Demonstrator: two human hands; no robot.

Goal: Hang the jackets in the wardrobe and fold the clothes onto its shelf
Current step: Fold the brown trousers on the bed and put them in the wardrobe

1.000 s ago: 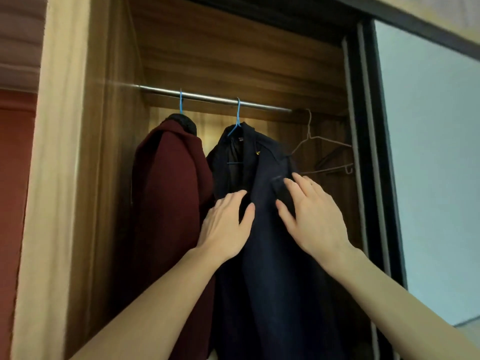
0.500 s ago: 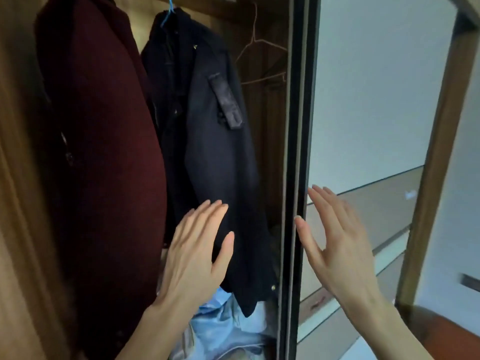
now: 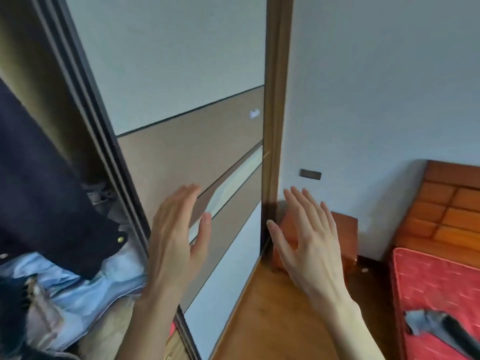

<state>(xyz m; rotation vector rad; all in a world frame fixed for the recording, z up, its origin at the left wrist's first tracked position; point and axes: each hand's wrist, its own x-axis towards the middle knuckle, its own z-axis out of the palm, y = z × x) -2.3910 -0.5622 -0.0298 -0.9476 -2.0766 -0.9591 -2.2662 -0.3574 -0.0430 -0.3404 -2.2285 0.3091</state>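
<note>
My left hand [image 3: 176, 237] is open with fingers apart, raised in front of the wardrobe's sliding door [image 3: 181, 105]. My right hand [image 3: 309, 237] is open too, held out over the floor to the door's right. Neither holds anything. At the left edge the lower part of a dark navy jacket [image 3: 39, 198] hangs inside the wardrobe. Under it lies a crumpled light blue garment [image 3: 85, 284] on the wardrobe shelf. On the red mattress [image 3: 436, 287] at the lower right lies a dark and grey piece of clothing [image 3: 436, 328].
A wooden post [image 3: 276, 100] frames the wardrobe's right side. A small reddish wooden nightstand [image 3: 345, 235] stands against the pale wall beside an orange-brown headboard [image 3: 446, 203]. Wooden floor [image 3: 259, 320] lies between wardrobe and bed.
My view has swung right and down, from the hanging jackets to the sliding door and bed. Both hands left the navy jacket and moved right, staying open.
</note>
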